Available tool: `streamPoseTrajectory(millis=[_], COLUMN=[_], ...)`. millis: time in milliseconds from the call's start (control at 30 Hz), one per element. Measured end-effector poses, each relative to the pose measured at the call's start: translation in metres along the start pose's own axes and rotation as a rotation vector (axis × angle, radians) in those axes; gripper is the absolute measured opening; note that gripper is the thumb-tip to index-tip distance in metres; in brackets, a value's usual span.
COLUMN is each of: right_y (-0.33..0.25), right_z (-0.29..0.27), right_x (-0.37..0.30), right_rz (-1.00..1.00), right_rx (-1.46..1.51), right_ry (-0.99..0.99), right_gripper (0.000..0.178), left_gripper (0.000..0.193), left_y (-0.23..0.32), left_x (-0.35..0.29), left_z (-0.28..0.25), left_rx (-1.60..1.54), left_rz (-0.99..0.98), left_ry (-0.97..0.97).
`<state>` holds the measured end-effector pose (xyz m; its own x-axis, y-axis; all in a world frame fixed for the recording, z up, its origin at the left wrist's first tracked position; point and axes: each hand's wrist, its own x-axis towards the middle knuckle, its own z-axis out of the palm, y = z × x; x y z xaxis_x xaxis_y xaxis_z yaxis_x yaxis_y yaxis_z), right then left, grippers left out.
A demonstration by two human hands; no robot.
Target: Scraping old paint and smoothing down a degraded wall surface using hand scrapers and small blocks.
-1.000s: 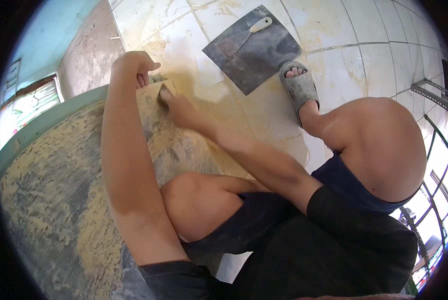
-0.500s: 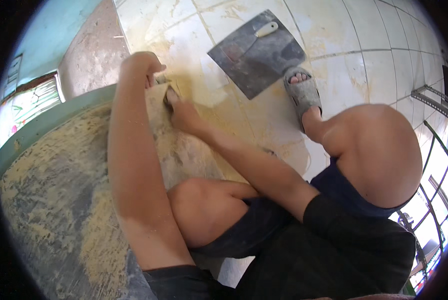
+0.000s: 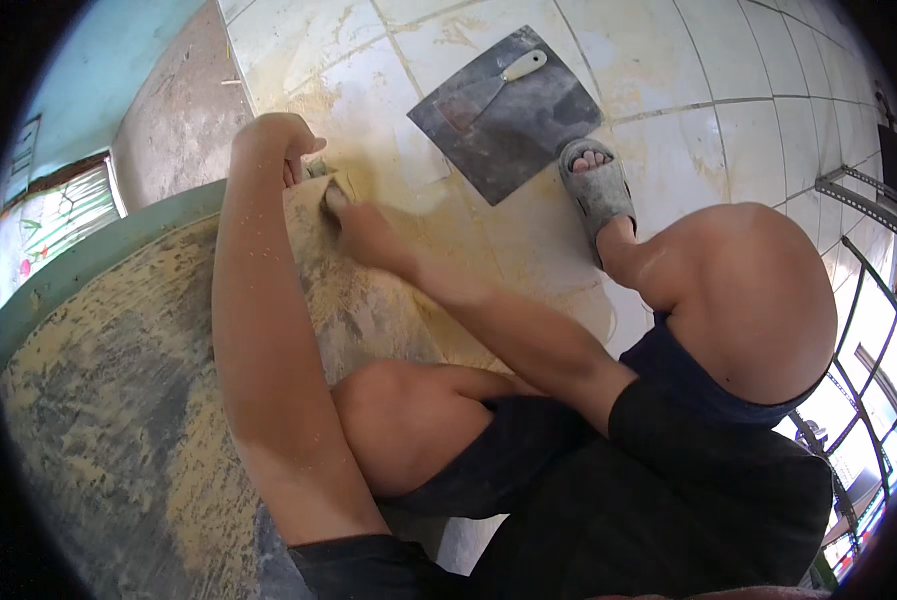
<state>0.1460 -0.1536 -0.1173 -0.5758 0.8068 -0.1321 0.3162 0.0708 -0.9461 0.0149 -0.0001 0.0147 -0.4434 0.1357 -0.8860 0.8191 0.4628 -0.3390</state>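
Slightly shifted in view, left hand [image 3: 276, 138] and right hand [image 3: 360, 228] stay by the dusty slab [image 3: 108, 420] corner — I cannot tell either grip. Light, even pressure should suit.

The dusty tiled floor [image 3: 668, 165] carries a dark sheet [image 3: 523, 130] and a grey sandal [image 3: 600, 190].

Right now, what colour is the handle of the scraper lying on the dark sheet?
The handle is off-white; the head view, the only one, shows it.
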Motion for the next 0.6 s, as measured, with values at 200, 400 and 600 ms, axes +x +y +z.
streamPoseTrajectory(millis=[200, 400, 600], right_y=[-0.021, -0.026, -0.023], right_z=[-0.017, -0.018, -0.026], right_x=[-0.009, -0.017, -0.002], right_rz=[0.205, -0.236, 0.216], right_rx=[0.018, -0.138, 0.048], right_ry=[-0.102, 0.130, -0.219], right_gripper=[0.031, 0.031, 0.038], left_gripper=[0.071, 0.070, 0.070], left_y=[0.000, -0.001, 0.000], left_x=[0.009, 0.012, 0.011], left_z=[0.002, -0.001, 0.002], left_rx=[0.045, 0.073, 0.029], left_rz=[0.046, 0.023, 0.008], left_ry=[-0.013, -0.004, -0.024])
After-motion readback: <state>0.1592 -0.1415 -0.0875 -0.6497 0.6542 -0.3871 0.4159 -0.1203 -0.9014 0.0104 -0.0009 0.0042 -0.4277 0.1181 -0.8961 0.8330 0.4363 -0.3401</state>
